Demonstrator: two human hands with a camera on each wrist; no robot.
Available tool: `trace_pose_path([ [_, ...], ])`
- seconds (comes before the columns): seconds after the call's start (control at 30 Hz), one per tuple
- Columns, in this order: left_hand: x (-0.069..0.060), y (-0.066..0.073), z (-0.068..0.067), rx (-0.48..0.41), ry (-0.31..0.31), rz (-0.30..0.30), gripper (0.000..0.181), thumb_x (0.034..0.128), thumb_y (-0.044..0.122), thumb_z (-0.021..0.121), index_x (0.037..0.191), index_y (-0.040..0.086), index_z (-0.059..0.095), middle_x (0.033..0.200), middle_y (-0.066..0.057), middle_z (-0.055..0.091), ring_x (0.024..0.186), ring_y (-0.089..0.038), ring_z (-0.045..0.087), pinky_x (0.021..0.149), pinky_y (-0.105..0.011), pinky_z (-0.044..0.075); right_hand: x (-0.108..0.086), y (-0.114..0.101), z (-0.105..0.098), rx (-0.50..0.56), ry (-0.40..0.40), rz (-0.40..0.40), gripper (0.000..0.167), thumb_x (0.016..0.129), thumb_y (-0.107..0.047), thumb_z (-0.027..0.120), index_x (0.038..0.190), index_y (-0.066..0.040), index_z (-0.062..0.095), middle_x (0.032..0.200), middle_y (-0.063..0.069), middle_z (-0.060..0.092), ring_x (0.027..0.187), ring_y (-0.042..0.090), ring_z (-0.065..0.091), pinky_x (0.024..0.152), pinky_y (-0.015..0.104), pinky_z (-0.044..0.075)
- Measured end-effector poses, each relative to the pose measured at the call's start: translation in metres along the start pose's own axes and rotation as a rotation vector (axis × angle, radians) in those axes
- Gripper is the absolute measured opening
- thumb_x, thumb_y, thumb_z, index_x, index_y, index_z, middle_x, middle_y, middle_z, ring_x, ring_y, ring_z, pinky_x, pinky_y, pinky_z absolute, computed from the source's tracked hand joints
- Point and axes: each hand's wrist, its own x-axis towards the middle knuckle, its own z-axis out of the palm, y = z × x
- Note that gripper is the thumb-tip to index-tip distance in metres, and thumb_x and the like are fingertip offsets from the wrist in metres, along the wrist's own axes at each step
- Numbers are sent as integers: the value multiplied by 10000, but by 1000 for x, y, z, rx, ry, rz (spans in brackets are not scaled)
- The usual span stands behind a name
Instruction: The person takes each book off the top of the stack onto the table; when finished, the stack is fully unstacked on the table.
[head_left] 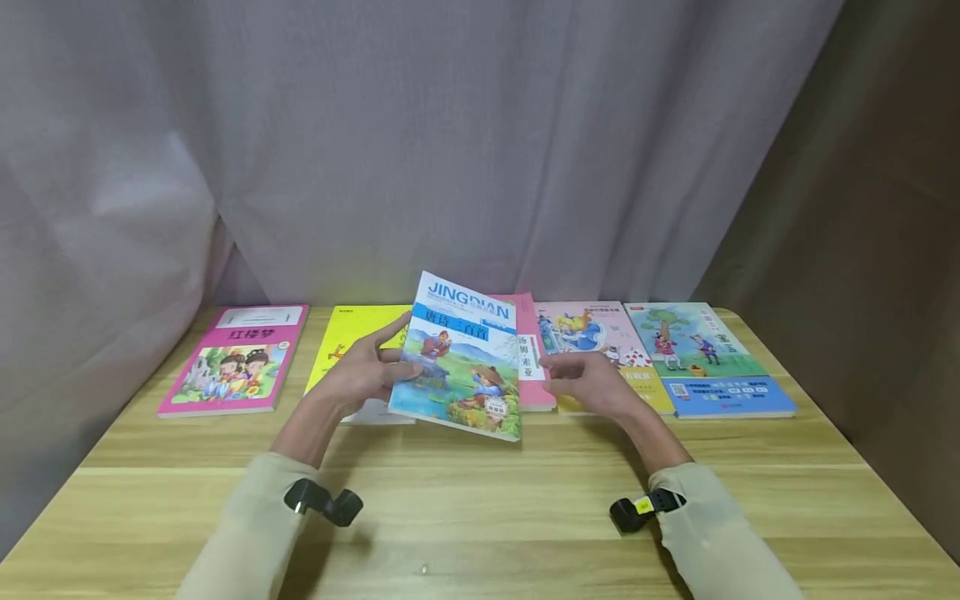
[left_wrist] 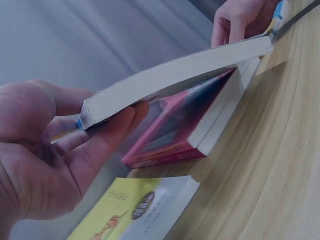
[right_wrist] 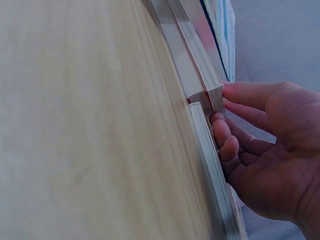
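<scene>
My left hand [head_left: 358, 377] grips the left edge of a blue-and-white paperback [head_left: 457, 367], thumb on its cover and fingers beneath. The book is tilted above the table. Partly hidden behind it lies a pink book [head_left: 537, 393]; in the left wrist view this pink book [left_wrist: 187, 127] rests on another thick book. With thumb and curled fingers, my right hand [head_left: 592, 383] pinches the pink book's right edge. The right wrist view shows that hand [right_wrist: 287, 150] at the corner of the upper book's page block [right_wrist: 200, 55].
A magenta-framed book [head_left: 228, 367] lies far left, beside a yellow book [head_left: 337, 333] partly behind my left hand. Right of the pink book are an Alice-pictured book [head_left: 592, 321] and a green-and-blue book [head_left: 697, 350]. Grey curtain [head_left: 450, 150] hangs behind the wooden table [head_left: 480, 517].
</scene>
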Motion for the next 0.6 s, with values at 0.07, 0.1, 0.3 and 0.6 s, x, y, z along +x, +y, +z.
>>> trace_pose_path([
  [0.07, -5, 3, -3, 15, 10, 6, 910, 1003, 27, 679, 1704, 335, 186, 1404, -248, 661, 913, -223, 782, 776, -382, 666, 0, 0, 0, 0, 0, 6, 501, 982, -286, 755, 1453, -149, 655, 1358, 146, 682, 1303, 359, 605, 1075, 541, 511],
  [0.1, -7, 5, -5, 20, 12, 12, 910, 1004, 28, 679, 1704, 337, 186, 1402, -248, 662, 920, -220, 781, 773, -376, 666, 0, 0, 0, 3, 1, 7, 502, 982, -288, 755, 1454, -151, 655, 1362, 146, 680, 1309, 361, 602, 1081, 546, 507],
  [0.3, -25, 15, -20, 63, 44, 35, 907, 1001, 42, 686, 1699, 353, 196, 1343, -226, 696, 848, -145, 735, 651, -252, 587, 0, 0, 0, 6, -3, 16, 507, 982, -289, 757, 1458, -151, 650, 1370, 144, 677, 1318, 358, 597, 1076, 535, 506],
  [0.6, -58, 32, -45, 112, 119, 37, 895, 1006, 74, 696, 1697, 352, 200, 1254, -101, 743, 733, -63, 642, 529, -208, 394, 0, 0, 1, -3, 4, 6, 496, 980, -273, 759, 1446, -135, 659, 1357, 152, 688, 1310, 362, 607, 1089, 538, 502],
])
